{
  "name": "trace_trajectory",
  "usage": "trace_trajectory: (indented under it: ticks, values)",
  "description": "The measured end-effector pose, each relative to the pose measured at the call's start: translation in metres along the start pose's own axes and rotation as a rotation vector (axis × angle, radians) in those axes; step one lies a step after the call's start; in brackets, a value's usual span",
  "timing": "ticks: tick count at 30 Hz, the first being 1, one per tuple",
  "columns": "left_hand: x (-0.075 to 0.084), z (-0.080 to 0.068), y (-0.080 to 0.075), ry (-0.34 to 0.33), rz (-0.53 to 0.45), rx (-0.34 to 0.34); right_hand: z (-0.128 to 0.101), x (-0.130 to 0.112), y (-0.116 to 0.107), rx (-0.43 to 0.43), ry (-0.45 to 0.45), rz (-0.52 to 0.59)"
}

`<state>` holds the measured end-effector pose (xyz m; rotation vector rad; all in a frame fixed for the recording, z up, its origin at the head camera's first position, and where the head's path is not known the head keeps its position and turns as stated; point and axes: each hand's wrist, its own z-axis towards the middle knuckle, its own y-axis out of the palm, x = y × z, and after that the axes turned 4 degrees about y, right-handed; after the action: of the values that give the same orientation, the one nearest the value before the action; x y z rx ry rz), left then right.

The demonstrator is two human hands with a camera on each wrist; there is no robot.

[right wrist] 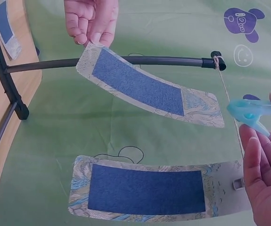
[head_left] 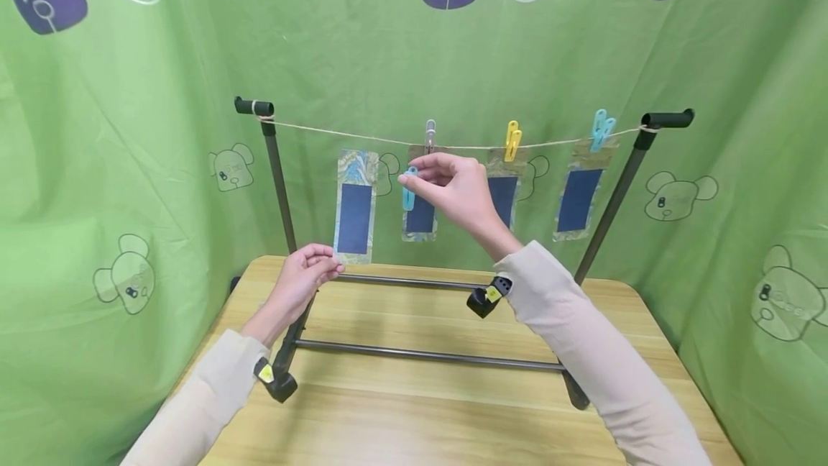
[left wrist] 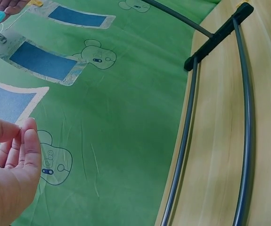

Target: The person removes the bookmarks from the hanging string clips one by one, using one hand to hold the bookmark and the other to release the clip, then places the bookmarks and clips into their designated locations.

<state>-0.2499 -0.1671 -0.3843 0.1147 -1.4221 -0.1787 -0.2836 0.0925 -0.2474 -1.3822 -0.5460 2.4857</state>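
While pinched at its bottom edge by the left hand [head_left: 304,275], long marbled paper strip with a dark blue rectangle [head_left: 355,207] held upright below the twine line [head_left: 336,133]. At three o'clock, right hand [head_left: 456,189] pinching a light blue plastic clothespin [head_left: 409,189]; further right, three pegged strips.

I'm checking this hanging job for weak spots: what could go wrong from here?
The left hand pinches only the bottom corner of the loose card, whose top sits just below the string with no peg on it, so it could flop or drop. The right hand holds the blue peg right in front of the card hung from the clear peg and could knock that card. Pushing on the string could shake the yellow peg.
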Motion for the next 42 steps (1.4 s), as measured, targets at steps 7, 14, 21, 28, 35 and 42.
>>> trace_trajectory:
  ticks: [7,14,21,28,35,42]
  values:
    - [0.000,-0.001,-0.001,-0.011,0.002,-0.002,-0.007,0.007,-0.003,0.019,0.019,0.024]
    - [-0.001,-0.004,-0.002,-0.014,0.000,0.002,-0.014,0.014,-0.005,0.034,0.040,0.041]
    - [-0.004,-0.008,-0.003,-0.009,-0.008,-0.010,-0.022,0.020,-0.010,0.055,0.065,0.057]
    - [-0.007,-0.011,-0.006,-0.007,-0.023,-0.012,-0.031,0.027,-0.016,0.062,0.086,0.102]
    - [-0.009,-0.019,-0.009,-0.013,-0.040,-0.007,-0.038,0.034,-0.022,0.052,0.108,0.133]
    - [-0.011,-0.025,-0.012,-0.012,-0.057,-0.008,-0.044,0.040,-0.026,0.068,0.117,0.136]
